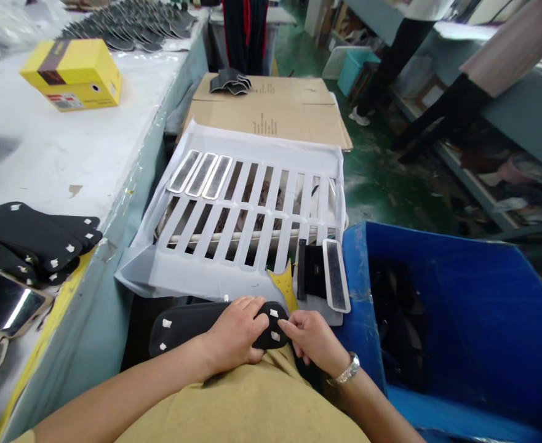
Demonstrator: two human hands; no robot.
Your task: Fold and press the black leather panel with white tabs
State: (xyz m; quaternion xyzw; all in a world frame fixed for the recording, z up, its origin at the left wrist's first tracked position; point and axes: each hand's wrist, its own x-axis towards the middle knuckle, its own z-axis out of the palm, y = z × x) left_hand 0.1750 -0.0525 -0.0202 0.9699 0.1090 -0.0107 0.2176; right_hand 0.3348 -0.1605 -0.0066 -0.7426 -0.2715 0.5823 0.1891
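A black flat leather piece (192, 323) with small white stickers lies across my lap. My left hand (236, 335) grips its right end from above. My right hand (312, 338), with a watch on the wrist, pinches a small white sticker at that same end with its fingertips. A yellow pointed piece (285, 286) sticks up just beyond my hands. Right of it lie a black card (313, 271) and a grey strip with a white border (336, 275) on the white slotted tray (252, 166).
The worktable (58, 154) on my left carries a stack of black pieces (31, 237), a yellow box (74, 74) and shiny plates (3, 304). A blue bin (459, 295) stands at my right. Cardboard (271, 104) lies beyond the tray. Other people's legs (437, 117) stand at the far right.
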